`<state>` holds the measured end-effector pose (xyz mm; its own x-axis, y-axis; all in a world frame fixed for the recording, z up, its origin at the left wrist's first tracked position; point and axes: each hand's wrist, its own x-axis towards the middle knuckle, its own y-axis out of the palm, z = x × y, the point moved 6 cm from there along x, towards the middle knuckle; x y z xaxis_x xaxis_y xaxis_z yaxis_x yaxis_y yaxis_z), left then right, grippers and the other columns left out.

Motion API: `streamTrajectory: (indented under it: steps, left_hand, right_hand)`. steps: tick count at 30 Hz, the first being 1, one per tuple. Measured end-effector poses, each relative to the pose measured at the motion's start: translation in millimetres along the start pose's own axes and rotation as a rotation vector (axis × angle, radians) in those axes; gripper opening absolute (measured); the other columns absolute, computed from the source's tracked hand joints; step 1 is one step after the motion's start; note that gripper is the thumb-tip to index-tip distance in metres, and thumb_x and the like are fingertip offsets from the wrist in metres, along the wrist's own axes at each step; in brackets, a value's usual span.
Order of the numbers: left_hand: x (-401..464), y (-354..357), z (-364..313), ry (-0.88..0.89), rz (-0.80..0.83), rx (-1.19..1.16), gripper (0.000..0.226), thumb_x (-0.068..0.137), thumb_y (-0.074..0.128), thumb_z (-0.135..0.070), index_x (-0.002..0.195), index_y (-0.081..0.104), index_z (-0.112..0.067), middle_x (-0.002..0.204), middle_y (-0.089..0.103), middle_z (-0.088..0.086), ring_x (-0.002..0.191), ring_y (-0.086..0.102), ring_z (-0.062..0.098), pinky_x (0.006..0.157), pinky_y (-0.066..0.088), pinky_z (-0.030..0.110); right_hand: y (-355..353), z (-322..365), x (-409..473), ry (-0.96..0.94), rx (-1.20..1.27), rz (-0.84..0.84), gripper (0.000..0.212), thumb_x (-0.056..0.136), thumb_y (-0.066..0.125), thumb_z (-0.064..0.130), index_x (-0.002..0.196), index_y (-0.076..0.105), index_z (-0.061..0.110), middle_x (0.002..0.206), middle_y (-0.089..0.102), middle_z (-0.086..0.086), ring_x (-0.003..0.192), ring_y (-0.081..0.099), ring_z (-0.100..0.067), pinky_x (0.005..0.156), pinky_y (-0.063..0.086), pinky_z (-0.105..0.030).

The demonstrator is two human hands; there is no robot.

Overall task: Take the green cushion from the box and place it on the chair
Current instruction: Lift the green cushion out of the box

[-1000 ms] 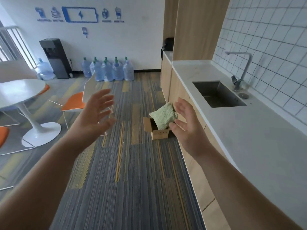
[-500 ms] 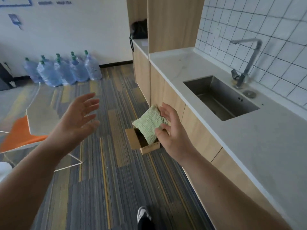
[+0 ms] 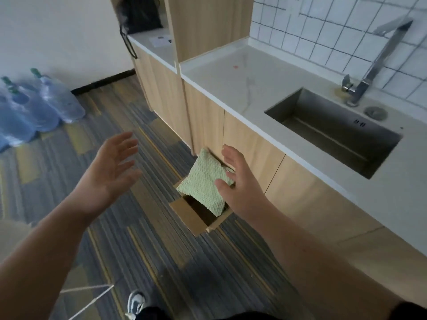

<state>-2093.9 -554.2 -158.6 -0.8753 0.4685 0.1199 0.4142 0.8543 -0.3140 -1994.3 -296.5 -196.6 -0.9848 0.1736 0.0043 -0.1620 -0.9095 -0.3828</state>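
Head view — striped carpet (image 3: pixel 129 227), white counter (image 3: pixel 242 82), steel sink (image 3: pixel 335 130).

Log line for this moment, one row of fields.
phase: reaching | left hand: open, empty | right hand: open, beside green cushion | cushion: sticking out of box on floor, ungrasped

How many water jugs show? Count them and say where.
3, clustered on the floor by the far-left wall: one rightmost, one beside it, one cut off; more may be hidden.

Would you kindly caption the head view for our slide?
Both open hands, left hand and right hand, reach toward the green cushion protruding from the cardboard box beside the cabinets.
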Motion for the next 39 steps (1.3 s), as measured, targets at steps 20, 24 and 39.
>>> streamTrajectory:
  steps: [20, 24, 39]
  left_hand:
    - [321, 100, 490, -0.419, 0.610, 0.191, 0.078, 0.084, 0.075, -0.018, 0.147, 0.031, -0.028, 0.152, 0.039, 0.012, 0.142, 0.036, 0.030, 0.107, 0.036, 0.042]
    - [369, 149, 655, -0.483, 0.524, 0.297, 0.083, 0.089, 0.070, -0.022, 0.155, 0.020, -0.019, 0.163, 0.025, 0.013, 0.147, 0.029, 0.031, 0.111, 0.032, 0.046]
    - [419, 194, 795, -0.518, 0.419, -0.159, 0.112, 0.041, 0.088, -0.060, 0.138, 0.044, -0.026, 0.125, 0.060, -0.003, 0.108, 0.062, 0.022, 0.092, 0.051, 0.046]
  right_hand:
    - [162, -387, 197, 0.664, 0.132, -0.465, 0.077, 0.091, 0.065, 0.035, 0.154, 0.021, 0.028, 0.153, 0.036, 0.008, 0.128, 0.040, -0.003, 0.091, 0.037, -0.009]
    - [203, -567, 252, 0.725, 0.203, -0.473, 0.099, 0.078, 0.072, 0.057, 0.155, 0.019, 0.025, 0.145, 0.032, 0.014, 0.136, 0.033, -0.009, 0.113, 0.034, -0.036]
    - [253, -731, 351, 0.535, 0.563, -0.755, 0.077, 0.080, 0.078, 0.040, 0.146, 0.041, 0.027, 0.136, 0.059, 0.009, 0.123, 0.058, -0.016, 0.098, 0.048, -0.034]
